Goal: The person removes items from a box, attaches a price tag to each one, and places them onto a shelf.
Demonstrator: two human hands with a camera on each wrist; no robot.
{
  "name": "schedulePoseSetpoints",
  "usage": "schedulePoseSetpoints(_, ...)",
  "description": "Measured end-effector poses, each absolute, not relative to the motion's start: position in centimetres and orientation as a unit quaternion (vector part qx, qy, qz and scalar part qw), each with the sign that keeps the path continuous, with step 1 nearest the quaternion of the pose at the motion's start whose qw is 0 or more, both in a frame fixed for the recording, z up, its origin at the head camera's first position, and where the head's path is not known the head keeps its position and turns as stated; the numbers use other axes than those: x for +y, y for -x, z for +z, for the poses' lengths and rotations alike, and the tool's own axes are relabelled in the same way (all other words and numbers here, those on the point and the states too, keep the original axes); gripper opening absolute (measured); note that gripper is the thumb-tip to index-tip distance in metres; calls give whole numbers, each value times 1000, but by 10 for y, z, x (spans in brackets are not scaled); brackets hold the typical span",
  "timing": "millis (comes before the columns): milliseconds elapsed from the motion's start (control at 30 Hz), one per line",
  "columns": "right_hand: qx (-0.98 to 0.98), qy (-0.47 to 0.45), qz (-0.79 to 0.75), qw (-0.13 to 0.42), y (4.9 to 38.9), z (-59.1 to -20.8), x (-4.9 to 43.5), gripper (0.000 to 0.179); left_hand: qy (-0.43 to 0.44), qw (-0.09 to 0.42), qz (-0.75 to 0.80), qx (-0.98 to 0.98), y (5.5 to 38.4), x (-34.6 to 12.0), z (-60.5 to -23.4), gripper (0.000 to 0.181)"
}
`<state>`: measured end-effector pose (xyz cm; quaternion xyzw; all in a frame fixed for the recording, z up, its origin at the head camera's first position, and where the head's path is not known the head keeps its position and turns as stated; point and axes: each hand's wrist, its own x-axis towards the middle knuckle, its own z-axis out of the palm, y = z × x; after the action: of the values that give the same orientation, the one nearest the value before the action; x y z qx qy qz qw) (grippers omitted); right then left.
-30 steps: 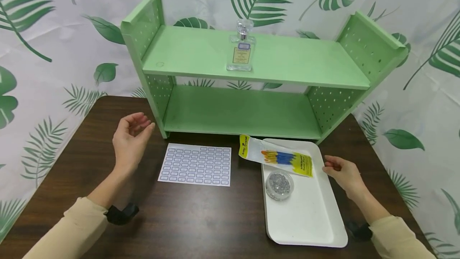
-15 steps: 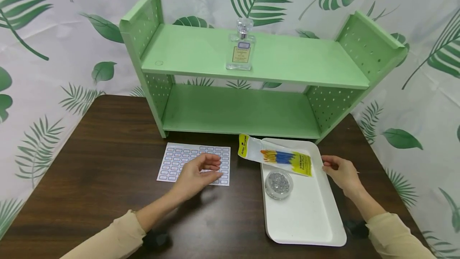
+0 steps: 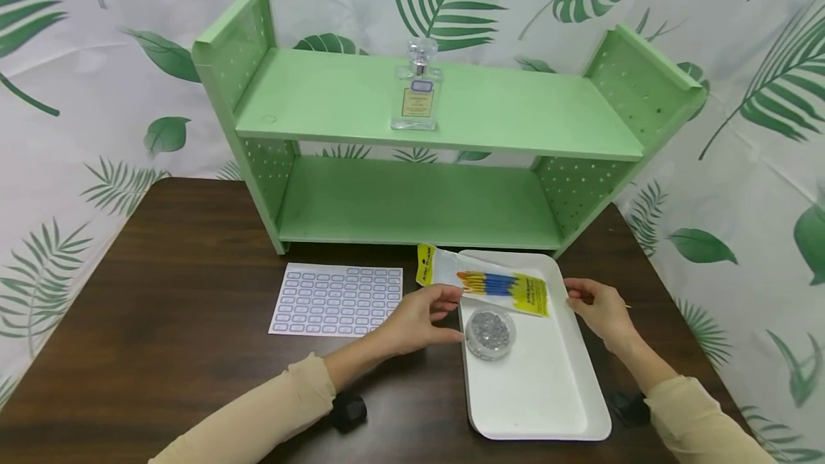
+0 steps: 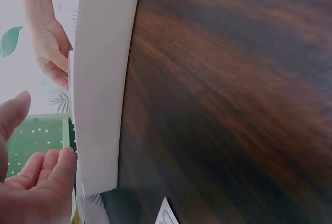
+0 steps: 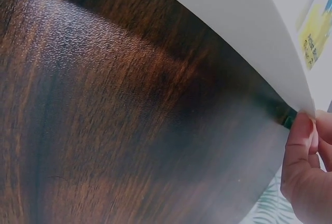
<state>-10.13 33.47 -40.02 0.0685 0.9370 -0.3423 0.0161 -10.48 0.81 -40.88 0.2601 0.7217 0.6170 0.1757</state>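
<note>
A white tray (image 3: pixel 538 396) lies on the dark wooden table, with a round clear tub of silvery bits (image 3: pixel 491 334) at its left side. Across its upper end and over the left rim lies a packet of paintbrushes (image 3: pixel 493 283). My left hand (image 3: pixel 417 322) is at the tray's left rim, thumb and fingers apart and gently bent, holding nothing. On the opposite side my right hand (image 3: pixel 604 315) pinches the right rim; in the right wrist view its thumb (image 5: pixel 300 138) sits against the tray wall (image 5: pixel 233 22).
A green two-tier shelf (image 3: pixel 412 199) stands behind the tray, bearing a glass perfume bottle (image 3: pixel 415 95) on its upper level. A sheet of small labels (image 3: pixel 329 299) lies left of the tray. Leaf-printed cloth (image 3: pixel 760 185) hangs behind.
My left hand has swept right, from beside the shelf's left end across the label sheet to the tray's left rim. My right hand has moved onto the right rim. The view has shifted slightly.
</note>
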Motion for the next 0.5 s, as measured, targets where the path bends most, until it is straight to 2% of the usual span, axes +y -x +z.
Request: schedulePoseSetpoints(500,938,-58,-342,17,100,-398,335,34,-362,140,462,797,114,41,-405,68)
